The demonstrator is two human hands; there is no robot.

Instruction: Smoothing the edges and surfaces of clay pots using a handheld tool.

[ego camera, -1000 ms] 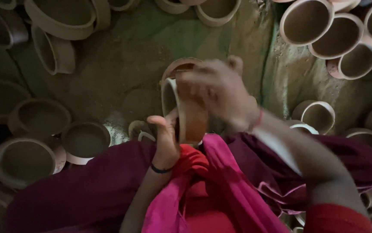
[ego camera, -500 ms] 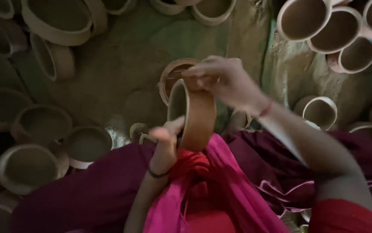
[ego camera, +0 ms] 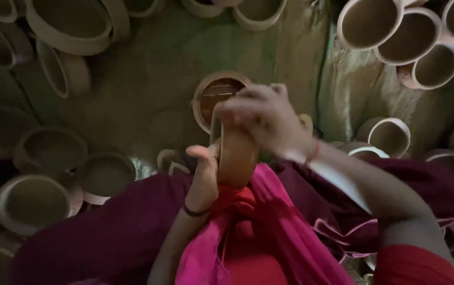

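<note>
I hold a small brown clay pot (ego camera: 236, 154) on its side above my lap. My left hand (ego camera: 204, 177) supports it from below and the left, thumb against its wall. My right hand (ego camera: 266, 120) is closed over the pot's top and rim, blurred by motion, and hides most of the rim. Just beyond it on the ground stands a clay bowl (ego camera: 212, 94) holding dark reddish-brown liquid, partly covered by my right hand. My lap is covered by pink and maroon cloth (ego camera: 269, 232).
Several unfired clay pots ring me: large ones at top left (ego camera: 71, 24), a stacked group at top right (ego camera: 395, 31), more at the left (ego camera: 29, 203) and right (ego camera: 388, 134). A greenish sheet (ego camera: 148, 89) covers the ground ahead.
The pot has turned and dropped slightly in my hands. My right hand has slid from the rim's far side down over its top. The liquid bowl behind shows more.
</note>
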